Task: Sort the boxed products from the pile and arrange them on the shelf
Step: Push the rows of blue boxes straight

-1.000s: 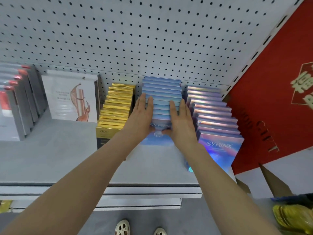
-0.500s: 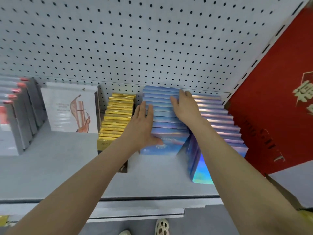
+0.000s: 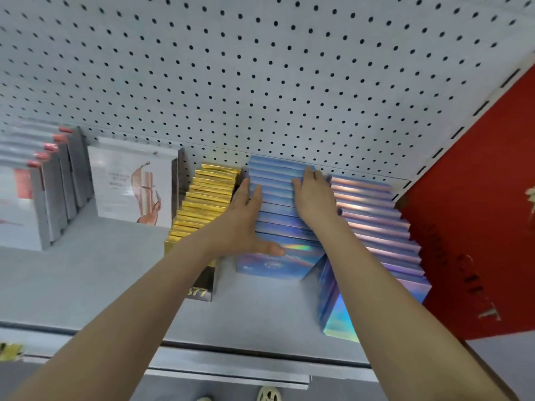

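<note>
Boxes [image 3: 278, 204] look light, stiff and slick; your left hand [image 3: 243, 218] and right hand [image 3: 314, 198] press flat-fingered, so squeeze the row's sides.

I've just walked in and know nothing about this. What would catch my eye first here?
Two bare hands, the left hand and the right hand, rest flat on a row of shiny blue boxes at the middle of the grey shelf. Glittering gold boxes stand in a row just to its left, and pink-purple holographic boxes to its right, with a bright red wall beyond.
</note>
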Motion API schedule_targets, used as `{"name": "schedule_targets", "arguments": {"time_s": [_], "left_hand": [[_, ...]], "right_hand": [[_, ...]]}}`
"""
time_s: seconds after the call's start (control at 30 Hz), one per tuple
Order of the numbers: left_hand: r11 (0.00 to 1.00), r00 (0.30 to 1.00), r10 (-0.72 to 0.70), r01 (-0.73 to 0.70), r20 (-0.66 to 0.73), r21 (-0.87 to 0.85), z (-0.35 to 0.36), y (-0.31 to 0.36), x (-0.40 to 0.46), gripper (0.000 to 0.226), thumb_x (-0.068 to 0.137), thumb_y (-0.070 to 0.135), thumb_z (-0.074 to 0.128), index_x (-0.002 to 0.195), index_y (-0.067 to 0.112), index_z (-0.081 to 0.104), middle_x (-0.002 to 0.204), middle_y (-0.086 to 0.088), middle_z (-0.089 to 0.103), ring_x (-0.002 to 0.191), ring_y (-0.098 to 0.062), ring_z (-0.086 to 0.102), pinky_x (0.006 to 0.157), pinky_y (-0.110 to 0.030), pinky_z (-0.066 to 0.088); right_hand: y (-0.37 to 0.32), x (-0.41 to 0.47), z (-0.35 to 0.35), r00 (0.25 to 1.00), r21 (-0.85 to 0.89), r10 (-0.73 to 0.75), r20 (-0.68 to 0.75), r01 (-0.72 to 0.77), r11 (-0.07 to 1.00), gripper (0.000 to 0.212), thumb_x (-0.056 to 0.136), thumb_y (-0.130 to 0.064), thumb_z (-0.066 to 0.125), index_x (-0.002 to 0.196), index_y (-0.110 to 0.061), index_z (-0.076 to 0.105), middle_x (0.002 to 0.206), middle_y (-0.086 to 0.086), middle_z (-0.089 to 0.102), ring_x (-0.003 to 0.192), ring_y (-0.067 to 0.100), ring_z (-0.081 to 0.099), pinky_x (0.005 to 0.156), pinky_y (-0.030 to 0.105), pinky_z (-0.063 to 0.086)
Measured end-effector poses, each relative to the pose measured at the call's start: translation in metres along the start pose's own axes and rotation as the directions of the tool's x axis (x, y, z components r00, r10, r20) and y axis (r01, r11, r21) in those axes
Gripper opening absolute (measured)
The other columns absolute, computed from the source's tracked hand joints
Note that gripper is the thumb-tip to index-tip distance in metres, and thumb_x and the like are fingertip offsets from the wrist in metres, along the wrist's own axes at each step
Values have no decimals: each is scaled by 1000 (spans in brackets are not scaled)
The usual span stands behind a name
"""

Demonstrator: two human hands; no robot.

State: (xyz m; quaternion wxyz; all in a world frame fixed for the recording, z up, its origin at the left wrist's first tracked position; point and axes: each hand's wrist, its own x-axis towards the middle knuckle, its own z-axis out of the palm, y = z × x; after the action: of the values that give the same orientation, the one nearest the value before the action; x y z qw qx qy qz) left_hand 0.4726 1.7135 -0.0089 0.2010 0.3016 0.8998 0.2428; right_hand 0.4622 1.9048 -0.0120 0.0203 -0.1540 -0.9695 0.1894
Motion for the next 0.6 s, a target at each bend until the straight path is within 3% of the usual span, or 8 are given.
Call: {"name": "schedule_targets", "arguments": {"time_s": [0.13,0.23,0.33,0.4,0.5,0.6], "left_hand": [[998,996,-9,3,91,59,-7,-3,1,139,66,60,79,150,22,-26,152,6,-41,150,-20,1,118,-33,21],[998,998,-21,17,63,68,-1,1,1,138,68,53,81,150,23,-26,152,4,-42,148,-23,13,115,-32,26],[998,999,-24,22,35,54,0,1,3,134,71,49,81,151,22,-23,154,2,-39,148,-24,15,115,-31,26],[998,999,-22,20,33,54,0,-1,4,131,73,47,80,151,20,-22,154,1,-38,147,-25,17,115,-32,27],[995,1000,3,-5,17,95,2,-3,6,129,75,45,79,152,17,-21,155,-3,-36,146,-27,20,113,-32,30],[993,999,37,-41,34,111,-1,-13,6,127,76,36,80,152,17,-19,157,-4,-32,145,-27,20,111,-31,33]], "right_hand": [[4,-15,1,1000,-18,-11,-28,11,1000,60,106,-33,34,153,2,18,155,25,22,140,39,29,110,44,31],[-2,-26,-3,997,-8,66,48,-66,998,61,107,-37,32,154,-3,14,161,22,7,138,40,32,106,42,32],[-3,-27,-8,997,1,53,49,-53,999,56,107,-34,30,153,-4,17,161,22,7,133,43,38,101,44,36],[0,-29,-10,998,23,21,62,-23,999,57,107,-35,30,154,-7,16,161,19,5,140,40,30,104,45,33],[1,-51,-14,991,-12,-86,107,87,996,75,100,-56,36,158,-17,9,165,11,-4,151,30,1,119,44,11],[4,-85,-12,968,-131,-140,210,170,977,104,80,-77,52,158,-27,4,165,8,-9,151,33,-7,120,49,9]]}}
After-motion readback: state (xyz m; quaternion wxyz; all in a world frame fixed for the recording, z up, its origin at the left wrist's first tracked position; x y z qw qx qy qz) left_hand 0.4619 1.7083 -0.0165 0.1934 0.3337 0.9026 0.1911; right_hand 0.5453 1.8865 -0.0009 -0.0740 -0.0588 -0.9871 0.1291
